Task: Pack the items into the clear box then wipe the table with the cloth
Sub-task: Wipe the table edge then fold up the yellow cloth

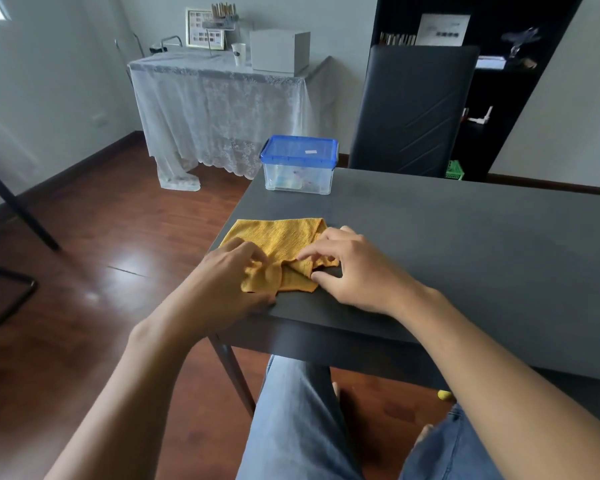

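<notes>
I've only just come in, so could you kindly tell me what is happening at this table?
A seated person is working a yellow cloth at the near corner of the dark table. The left hand pinches its near left part, and the right hand pinches a fold beside it. The clear box stands at the far edge with its blue lid on and items inside.

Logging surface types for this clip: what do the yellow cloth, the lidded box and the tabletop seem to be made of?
Yellow cloth: soft knitted or microfibre-like fabric, ribbed texture, creasing under both hands.
Box: clear, glossy plastic walls; blue plastic lid with side clips.
Tabletop: dark grey, matte, smooth; probably laminate or painted board, cannot tell which.
</notes>
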